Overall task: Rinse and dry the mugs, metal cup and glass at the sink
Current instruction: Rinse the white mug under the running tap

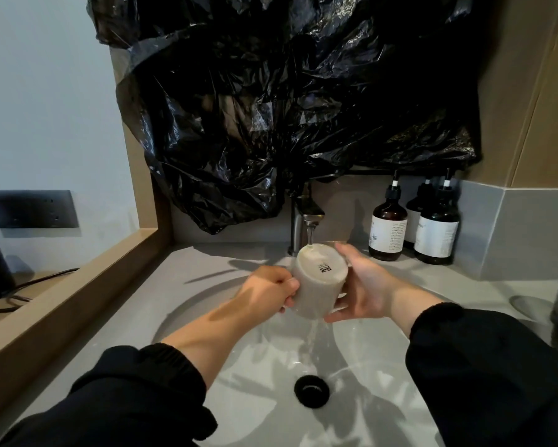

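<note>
Beige ceramic mug [316,285], base toward the camera, tilts under the faucet [303,221] stream, above the sink [206,317] at 12 o'clock from the drain [312,391]. The left grip [268,288] clasps its 9 o'clock side with curled fingers. The right grip [361,285] cups its 3 o'clock side, thumb above and fingers beneath. Brown pump bottles [387,227] stand on the bench [483,279] at 2 o'clock.
</note>
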Tool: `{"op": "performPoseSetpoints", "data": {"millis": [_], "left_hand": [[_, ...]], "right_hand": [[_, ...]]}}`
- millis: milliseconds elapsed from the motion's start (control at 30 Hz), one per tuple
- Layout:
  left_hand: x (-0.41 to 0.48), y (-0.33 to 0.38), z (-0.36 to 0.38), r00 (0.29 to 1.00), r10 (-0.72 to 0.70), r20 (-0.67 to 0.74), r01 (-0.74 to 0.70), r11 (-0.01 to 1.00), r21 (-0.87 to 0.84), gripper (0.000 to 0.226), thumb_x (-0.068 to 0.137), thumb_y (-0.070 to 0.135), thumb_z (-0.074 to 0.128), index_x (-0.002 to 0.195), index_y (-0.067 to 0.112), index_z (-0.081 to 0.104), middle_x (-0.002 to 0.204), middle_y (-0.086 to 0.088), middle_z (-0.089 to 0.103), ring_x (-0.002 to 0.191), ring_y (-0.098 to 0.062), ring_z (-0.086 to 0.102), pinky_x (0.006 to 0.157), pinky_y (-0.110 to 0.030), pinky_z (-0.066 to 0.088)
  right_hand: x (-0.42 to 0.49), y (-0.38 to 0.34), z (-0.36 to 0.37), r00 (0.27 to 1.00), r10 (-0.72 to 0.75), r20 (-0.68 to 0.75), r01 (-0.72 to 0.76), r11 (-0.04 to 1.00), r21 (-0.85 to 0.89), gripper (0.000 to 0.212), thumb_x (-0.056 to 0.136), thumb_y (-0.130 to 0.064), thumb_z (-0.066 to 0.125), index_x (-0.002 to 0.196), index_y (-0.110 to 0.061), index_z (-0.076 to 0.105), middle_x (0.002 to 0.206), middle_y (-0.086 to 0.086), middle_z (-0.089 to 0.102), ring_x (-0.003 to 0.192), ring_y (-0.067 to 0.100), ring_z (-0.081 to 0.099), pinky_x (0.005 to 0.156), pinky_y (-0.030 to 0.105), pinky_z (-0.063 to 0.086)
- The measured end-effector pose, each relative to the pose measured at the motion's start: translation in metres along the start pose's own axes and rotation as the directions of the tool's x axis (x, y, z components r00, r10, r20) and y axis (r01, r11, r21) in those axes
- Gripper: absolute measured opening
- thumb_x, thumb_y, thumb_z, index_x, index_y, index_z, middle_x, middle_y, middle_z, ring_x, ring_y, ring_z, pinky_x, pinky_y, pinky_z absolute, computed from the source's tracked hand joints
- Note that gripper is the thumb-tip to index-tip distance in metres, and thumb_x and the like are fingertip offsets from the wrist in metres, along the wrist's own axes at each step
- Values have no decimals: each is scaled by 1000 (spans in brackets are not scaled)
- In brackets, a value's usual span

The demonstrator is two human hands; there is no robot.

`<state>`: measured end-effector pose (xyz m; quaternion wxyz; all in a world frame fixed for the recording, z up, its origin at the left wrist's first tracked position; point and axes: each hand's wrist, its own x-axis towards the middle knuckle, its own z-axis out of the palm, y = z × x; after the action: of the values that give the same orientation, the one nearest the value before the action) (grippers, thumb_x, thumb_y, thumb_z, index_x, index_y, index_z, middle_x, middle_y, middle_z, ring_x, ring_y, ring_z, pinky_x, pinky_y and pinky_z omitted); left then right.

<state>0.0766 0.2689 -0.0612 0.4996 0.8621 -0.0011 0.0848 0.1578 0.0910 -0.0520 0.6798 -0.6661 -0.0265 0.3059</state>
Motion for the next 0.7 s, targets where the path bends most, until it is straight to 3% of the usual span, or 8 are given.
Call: {"op": "performPoseSetpoints", "data": {"millis": [133, 200, 300, 367, 433, 567, 633, 700], "left_hand": [[-2, 11, 9, 983, 153, -103, -128, 968, 218, 33, 93, 19, 54, 60, 20, 53, 64, 6, 51, 61, -8, 46, 56, -18, 36], [-5, 12, 7, 962, 258, -90, -211, 910, 358, 28, 93, 20, 54, 65, 16, 55, 65, 6, 49, 62, -11, 44, 52, -19, 32], [-6, 7, 1, 905, 420, 60, -360, 686, 632, 25, 94, 20, 53, 70, 16, 51, 71, 4, 50, 73, -17, 45, 60, -27, 26], [-5, 4, 0, 854, 504, 131, -444, 574, 688, 22, 94, 17, 53, 72, 18, 53, 78, 4, 53, 80, -17, 48, 65, -24, 29], [-3, 2, 1, 833, 529, 161, -473, 531, 704, 17, 94, 19, 53, 80, 16, 61, 87, 1, 58, 86, -18, 53, 67, -25, 36], [0, 2, 2, 881, 459, 117, -388, 556, 735, 9, 95, 26, 54, 97, 21, 62, 103, 3, 54, 92, -17, 53, 76, -29, 44], [1, 4, 4, 855, 517, -43, -370, 666, 648, 17, 92, 22, 58, 109, 22, 61, 109, 4, 56, 101, -15, 52, 84, -30, 46], [1, 6, 6, 899, 372, -233, -241, 862, 445, 25, 94, 23, 55, 119, 23, 56, 109, 5, 59, 101, -14, 54, 84, -29, 47]], "right_hand": [[-5, 0, -3, 1000, 15, -22, -14, 999, 33, 71, 83, -74, 38, 121, -19, 60, 122, 16, 62, 108, 38, 60, 83, 52, 54], [-7, -1, -5, 1000, 24, -17, -23, 998, 58, 73, 84, -74, 37, 123, -16, 59, 116, 17, 65, 105, 38, 62, 85, 54, 53], [-12, 1, -8, 995, 96, 40, -97, 995, 31, 80, 81, -76, 39, 125, -11, 53, 114, 22, 66, 101, 44, 64, 83, 54, 52], [-17, 3, -6, 989, 128, 66, -126, 991, -41, 76, 77, -73, 50, 122, -12, 56, 110, 23, 67, 97, 45, 65, 79, 53, 54], [-18, 5, -2, 996, 90, 4, -89, 992, -85, 62, 76, -59, 65, 117, -13, 58, 97, 20, 71, 92, 38, 68, 82, 54, 54], [-12, 10, 4, 997, -13, -75, 5, 994, -112, 52, 77, -46, 72, 116, -15, 59, 93, 16, 71, 86, 30, 68, 85, 48, 55], [-11, 12, 3, 994, -48, -100, 37, 993, -109, 52, 75, -45, 73, 116, -16, 59, 95, 16, 70, 85, 30, 67, 80, 45, 57], [-11, 12, -2, 988, -84, -126, 74, 994, -84, 53, 75, -42, 74, 118, -15, 58, 99, 16, 69, 87, 28, 66, 78, 42, 56]]}}
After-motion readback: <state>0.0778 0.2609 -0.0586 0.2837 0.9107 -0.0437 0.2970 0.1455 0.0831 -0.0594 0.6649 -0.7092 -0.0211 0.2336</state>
